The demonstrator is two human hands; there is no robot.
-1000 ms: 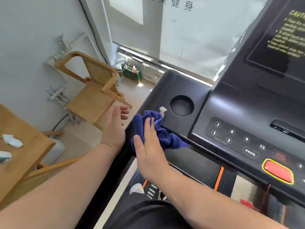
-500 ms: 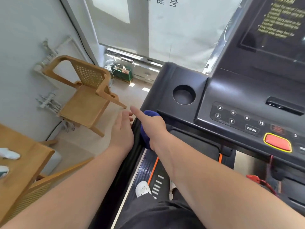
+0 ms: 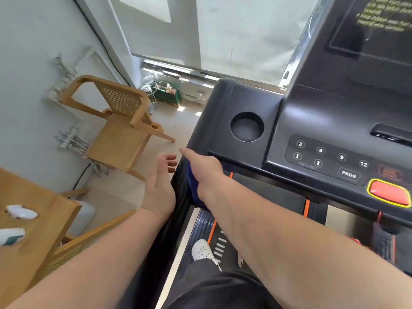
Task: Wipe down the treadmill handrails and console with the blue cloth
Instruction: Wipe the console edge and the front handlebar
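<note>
The crumpled blue cloth (image 3: 193, 190) is pressed onto the black treadmill handrail (image 3: 171, 228) beneath the right grip (image 3: 206, 169). Its forefinger lies straight, and whether the other fingers clasp the rail cannot be told. The left grip (image 3: 159, 186) is held apart, empty, just beside it. Firm pressure along the rail's whole length is advised before the black console (image 3: 334, 121), ahead of the right grip, is wiped

Cup holder (image 3: 247, 127): in the console (image 3: 334, 121) left wing. At the console's near-left corner, right hand (image 3: 205, 168) holds cloth (image 3: 196, 194) on handrail (image 3: 162, 246); left hand (image 3: 159, 186) just beside, chair (image 3: 118, 134) farther left.
</note>
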